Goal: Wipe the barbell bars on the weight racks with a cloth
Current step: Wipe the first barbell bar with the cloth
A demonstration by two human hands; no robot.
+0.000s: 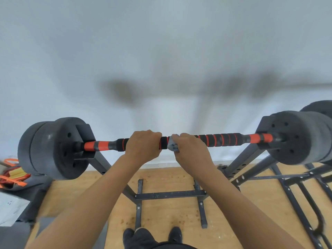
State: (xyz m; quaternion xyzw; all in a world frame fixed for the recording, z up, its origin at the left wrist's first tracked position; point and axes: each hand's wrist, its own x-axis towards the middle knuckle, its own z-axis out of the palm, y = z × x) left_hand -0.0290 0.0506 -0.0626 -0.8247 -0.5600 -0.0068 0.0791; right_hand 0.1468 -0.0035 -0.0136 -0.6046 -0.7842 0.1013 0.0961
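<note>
Pale grey-white wall [161, 42] fills the upper view, smooth and matte, with soft blurred shadows across it. Below it lies a light tan wooden floor [161, 211] flecked with small reddish spots.

One barbell bar [222, 140] runs level across the middle, resting in the cradles of a black square-tube steel rack [170, 194] with silver bolt heads at its joints. The bar's centre is ribbed black foam banded with thin orange rings; each outer stretch is smooth, orange and grey. Two thick round dark grey weight plates [53, 148], dull and slightly pitted with small round holes, sit on its left end. The right-end plates [294, 137] look alike, at least two, though the frame edge cuts them off.

Two bare hands are on the foam. The left hand [143, 146] is clenched round the bar, knuckles up. Just beside it, the right hand [192, 150] wraps the bar and grasps one small crumpled grey cloth [173, 145], which is bunched against the foam between the two hands.

A second black tubular frame [269, 177] stands at the right. Flat orange webbing straps [14, 178] lie heaped at the far left. Two dark shoes [175, 234] show at the bottom edge.
</note>
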